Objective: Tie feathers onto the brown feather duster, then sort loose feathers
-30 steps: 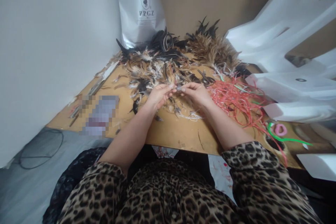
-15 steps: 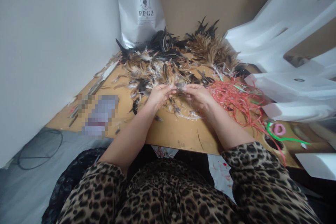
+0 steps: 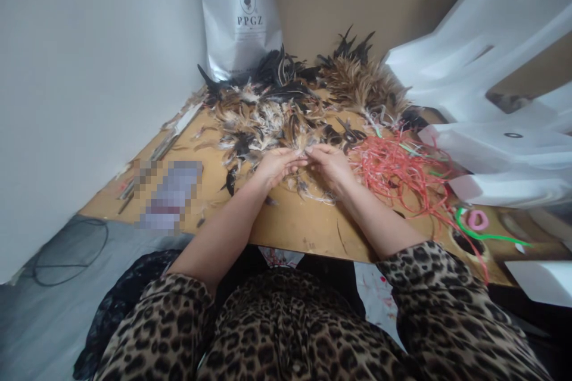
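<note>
Evidently, my left hand (image 3: 280,165) pinches a brown feather bunch (image 3: 292,130) at its base, probably keeping the quills together, tips pointing away. My right hand (image 3: 329,164) meets it there, fingertips drawn in; I can't tell what they grip. Scissors (image 3: 351,132) and red strips (image 3: 397,166) lie near that hand, seemingly for easy reach.

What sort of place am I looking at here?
Probably a feather-craft workspace, though I can't be sure: loose feathers lie heaped on a table, with a tangle of red strips and dark scissors near them.
</note>
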Available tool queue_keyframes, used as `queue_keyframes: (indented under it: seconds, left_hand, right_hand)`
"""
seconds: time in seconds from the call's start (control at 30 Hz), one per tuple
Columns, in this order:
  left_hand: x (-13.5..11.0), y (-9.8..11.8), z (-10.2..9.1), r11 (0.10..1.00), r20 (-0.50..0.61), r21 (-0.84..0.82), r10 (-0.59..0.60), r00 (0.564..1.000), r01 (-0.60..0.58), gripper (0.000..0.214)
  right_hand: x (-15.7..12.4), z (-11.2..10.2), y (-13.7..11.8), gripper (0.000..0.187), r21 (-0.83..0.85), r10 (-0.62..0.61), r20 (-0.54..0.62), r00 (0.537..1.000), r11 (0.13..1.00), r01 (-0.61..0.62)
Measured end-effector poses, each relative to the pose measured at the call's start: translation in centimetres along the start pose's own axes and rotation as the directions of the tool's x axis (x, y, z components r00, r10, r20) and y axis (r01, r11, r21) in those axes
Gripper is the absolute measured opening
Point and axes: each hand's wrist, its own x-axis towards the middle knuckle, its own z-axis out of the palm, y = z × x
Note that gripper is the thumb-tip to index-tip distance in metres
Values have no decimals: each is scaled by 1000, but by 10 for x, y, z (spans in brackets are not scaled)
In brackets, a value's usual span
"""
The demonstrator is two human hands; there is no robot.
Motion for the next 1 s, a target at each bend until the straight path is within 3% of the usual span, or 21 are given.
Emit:
queue_keyframes:
  seconds: [0.2,0.67,0.77,0.87,1.0]
  left_hand:
    - [2,-1,-2,999,-3,31,-6,1000,6,7]
    - [-2,0,2,935,0,338,111,994,-104,14]
    - [-3,1,2,951,4,298,87,996,-85,14]
    - [-2,2,-1,989,-12,142,39,999,-37,11]
    - [1,0,-6,1000,25,11,17,1000,-18,14]
  right_hand:
    - [-2,3,3,25,-68,-100,-31,994,993,98]
    - [0,-1,4,28,-77,-75,4,997,994,75]
    - [2,-3,6,30,-176,-155,35,987,972,158]
    - [1,-6,4,37,-383,-313,100,944,864,327]
    - [-6,-7,-1,45,-682,-468,247,849,538,495]
